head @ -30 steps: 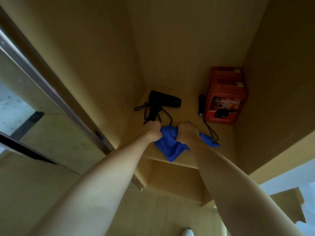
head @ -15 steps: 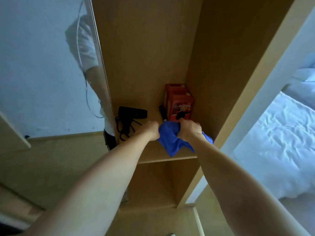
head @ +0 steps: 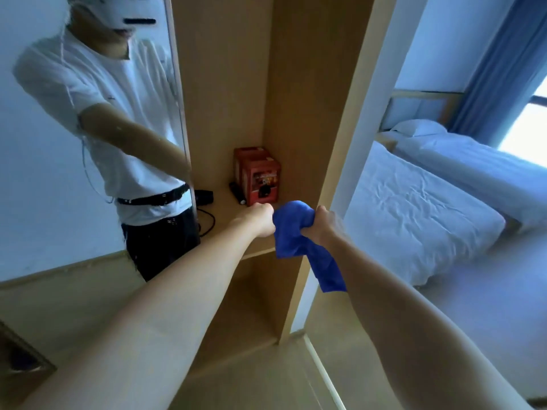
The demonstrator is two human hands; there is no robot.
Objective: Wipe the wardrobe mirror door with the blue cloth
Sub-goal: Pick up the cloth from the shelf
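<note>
**Cloth in hand, mirror not yet touched**

The blue cloth [head: 299, 232] is gripped by both fists, the left hand [head: 260, 220] at one bunched end, the right hand [head: 321, 224] at the other, in front of the wardrobe shelf [head: 225, 208]. The step is judged to be readying the cloth. Next, it must be carried left and pressed flat against the mirror door [head: 59, 173].

Mirror door [head: 44, 173] left of shelf [head: 225, 211]; box [head: 260, 179] on it.
</note>
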